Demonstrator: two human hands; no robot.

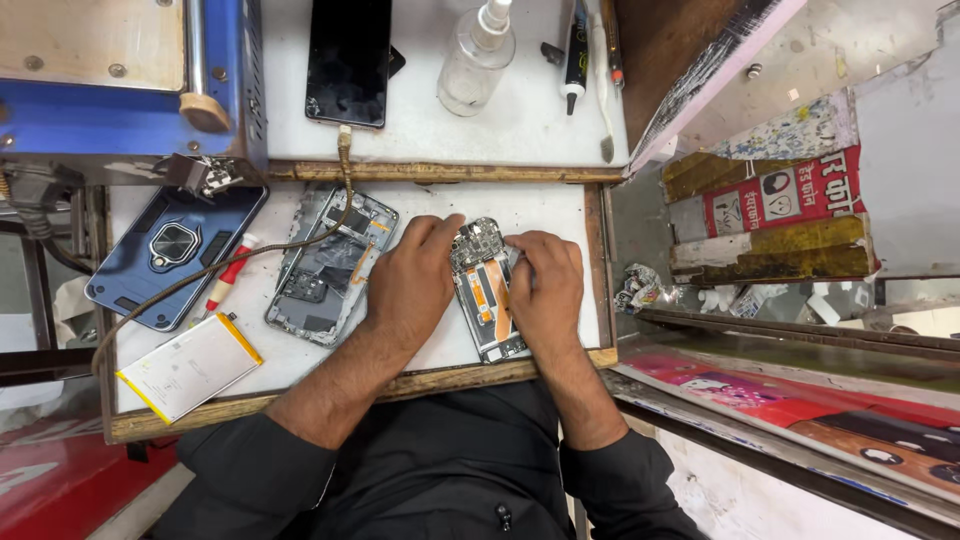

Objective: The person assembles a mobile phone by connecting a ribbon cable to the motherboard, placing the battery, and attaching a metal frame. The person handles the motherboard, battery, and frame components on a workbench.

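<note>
An opened phone body (486, 290) with orange flex cables and an exposed circuit board lies on the white work board (520, 205). My left hand (410, 280) rests against its left side, fingers touching the top edge. Pressing on the phone's right edge and upper part is my right hand (545, 285). Whether a small tool sits under the fingers cannot be made out.
A second opened phone frame (330, 265) lies left of my hands, next to a red screwdriver (228, 275), a blue ring case (175, 255) and a flat battery (188, 365). Farther back lie a black phone (349, 60) on a cable, a spray bottle (478, 55) and a glue tube (576, 50).
</note>
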